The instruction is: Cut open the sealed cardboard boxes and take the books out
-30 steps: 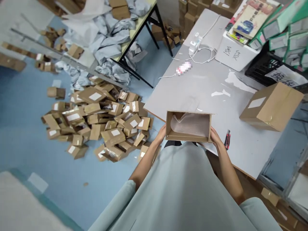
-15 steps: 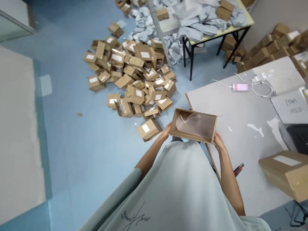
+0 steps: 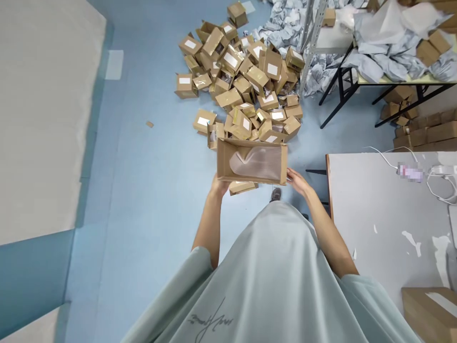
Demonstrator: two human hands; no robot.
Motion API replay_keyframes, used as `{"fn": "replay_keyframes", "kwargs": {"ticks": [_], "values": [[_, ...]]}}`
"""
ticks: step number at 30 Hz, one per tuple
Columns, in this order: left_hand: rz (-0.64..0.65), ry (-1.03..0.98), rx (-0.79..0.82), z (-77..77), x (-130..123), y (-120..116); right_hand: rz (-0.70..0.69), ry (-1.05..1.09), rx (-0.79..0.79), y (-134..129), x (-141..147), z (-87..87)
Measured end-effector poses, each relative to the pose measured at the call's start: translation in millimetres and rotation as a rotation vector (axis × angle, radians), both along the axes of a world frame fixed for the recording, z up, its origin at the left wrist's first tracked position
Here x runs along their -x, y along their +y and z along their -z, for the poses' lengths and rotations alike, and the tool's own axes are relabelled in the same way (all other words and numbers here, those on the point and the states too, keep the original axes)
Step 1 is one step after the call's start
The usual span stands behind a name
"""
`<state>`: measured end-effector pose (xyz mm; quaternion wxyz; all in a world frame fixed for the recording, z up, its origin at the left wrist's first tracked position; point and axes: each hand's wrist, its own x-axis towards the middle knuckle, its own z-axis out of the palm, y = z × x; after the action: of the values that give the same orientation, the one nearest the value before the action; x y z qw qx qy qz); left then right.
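Between my two hands I hold an open cardboard box (image 3: 253,182) above the floor, its open side facing up toward me. Inside lies a sheet of translucent wrapping (image 3: 262,162), curled at its left end; what is under it I cannot tell. My left hand (image 3: 220,185) grips the lower left corner, its fingers partly hidden beneath the box. At the right end, my right hand (image 3: 297,181) presses its fingers against the side wall. Just past the box, a heap of small cardboard boxes (image 3: 246,90) with white labels covers the floor.
To my right stands a white table (image 3: 364,205) with a cable (image 3: 437,190) and a larger carton (image 3: 430,309). A metal post (image 3: 313,43) rises beside grey plastic bags (image 3: 285,19). Another table (image 3: 400,78) is piled with bags. A lone box (image 3: 243,187) lies under my box.
My view has turned, so the white table sits farther right. Both hands and the held box have swung left and away from the table, over the near edge of the heap.
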<state>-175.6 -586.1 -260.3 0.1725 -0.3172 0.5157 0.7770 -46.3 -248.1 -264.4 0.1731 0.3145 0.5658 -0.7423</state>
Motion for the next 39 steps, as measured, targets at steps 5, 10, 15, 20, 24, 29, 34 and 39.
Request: {"fn": "replay_keyframes", "kwargs": {"ticks": [5, 10, 15, 20, 24, 29, 34, 39], "values": [[-0.153, -0.139, 0.192, 10.4, 39, -43, -0.063, -0.012, 0.011, -39, 47, 2.9], [-0.002, -0.224, 0.165, 37.6, 26, -10, -0.021, -0.082, 0.001, -25, 19, 2.9], [0.295, -0.295, 0.129, 59.9, -14, 69, 0.170, -0.152, -0.044, 8, -43, 2.6], [0.720, -0.261, 0.052, 52.6, -64, 154, 0.461, -0.163, -0.077, 31, -122, -6.7], [1.114, -0.195, 0.041, 36.8, -93, 223, 0.810, -0.127, -0.094, 36, -198, -22.9], [1.573, -0.031, 0.040, 12.9, -131, 325, 1.341, -0.027, -0.141, 20, -303, -45.1], [1.866, 0.150, -0.023, -19.6, -222, 424, 1.761, 0.027, -0.189, 0, -413, -56.4], [2.043, 0.236, -0.098, -44.1, -346, 461, 1.990, 0.045, -0.199, -1, -507, -55.6]]}}
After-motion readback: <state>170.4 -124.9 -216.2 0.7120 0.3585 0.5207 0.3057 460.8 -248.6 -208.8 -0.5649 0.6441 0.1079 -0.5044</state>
